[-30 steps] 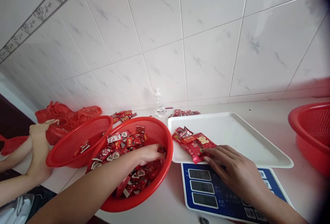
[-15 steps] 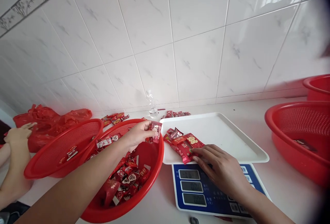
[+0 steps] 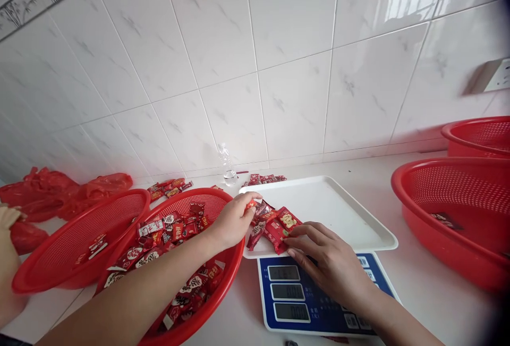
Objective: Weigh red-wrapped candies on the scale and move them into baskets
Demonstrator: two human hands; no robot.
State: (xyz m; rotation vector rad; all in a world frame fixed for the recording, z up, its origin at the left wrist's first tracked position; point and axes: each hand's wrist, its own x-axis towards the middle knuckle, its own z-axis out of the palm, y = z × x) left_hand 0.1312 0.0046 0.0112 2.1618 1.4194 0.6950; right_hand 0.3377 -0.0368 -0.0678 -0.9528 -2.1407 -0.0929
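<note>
My left hand [image 3: 236,219] is over the left edge of a white tray [image 3: 338,213], fingers pinched on a small orange-red snack packet [image 3: 251,204] that they mostly cover. Several red snack packets lie together at the tray's left end. My right hand [image 3: 329,263] reaches across the scale, its thumb and fingertips closed at the lower edge of a larger red packet [image 3: 274,230] in that pile. Below my left forearm stands a red basket [image 3: 235,271] filled with small red packets [image 3: 193,283]. The tray sits on a blue-and-white digital scale [image 3: 314,311].
Another red basket [image 3: 40,277] stands at the left, near a person's arm [image 3: 8,266] and red plastic bags [image 3: 79,193]. At the right is a red basket [image 3: 446,250], with another [image 3: 478,136] behind. A clear bottle [image 3: 228,168] and loose packets [image 3: 169,188] lie along the tiled wall.
My left hand has moved right, from above the basket to the packets at the tray's left edge. My right hand stays at the larger red packet. The view has shifted slightly right.
</note>
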